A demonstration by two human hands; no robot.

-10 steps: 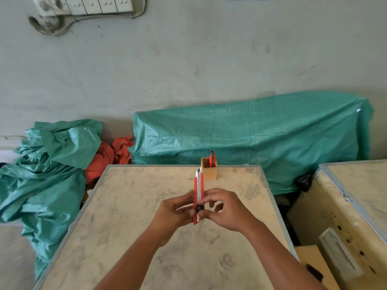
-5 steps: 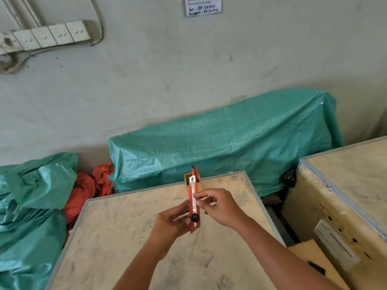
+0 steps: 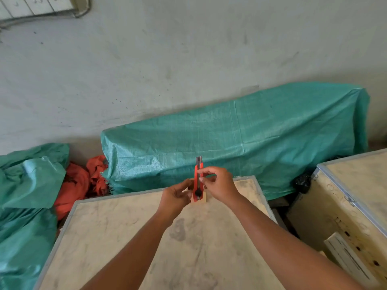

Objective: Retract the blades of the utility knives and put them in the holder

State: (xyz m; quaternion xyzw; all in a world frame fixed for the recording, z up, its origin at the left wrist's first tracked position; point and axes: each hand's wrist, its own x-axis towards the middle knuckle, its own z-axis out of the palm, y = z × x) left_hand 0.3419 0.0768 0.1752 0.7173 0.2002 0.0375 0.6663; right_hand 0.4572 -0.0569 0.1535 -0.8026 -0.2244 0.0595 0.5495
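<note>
The person is holding a red utility knife (image 3: 198, 181) upright in front of them, above the far end of the wooden table (image 3: 129, 237), with its metal tip pointing up against the green tarp (image 3: 251, 132) behind. The left hand (image 3: 177, 194) is pinching the lower part of the knife's body, fingers curled in around it near the black knob, while the right hand (image 3: 217, 183) is closing thumb and forefinger on the upper part, about where a slider would sit; both hands are nearly shut on the knife, with nothing else in them. A short stub of metal is showing at the top, though I cannot tell whether that is blade or only the guide. The knife is looking light, stiff and narrow, with smooth plastic sides that could be slipping under a loose pinch, so I would judge the flat sides of the body the safe place to be gripping, well clear of the tip. Both forearms are reaching forward and angling in toward each other, wrists raised off the table. Only a pale wooden corner of the holder (image 3: 204, 199) is peeking out just behind the knife's lower end, so its contents are hidden from me.
</note>
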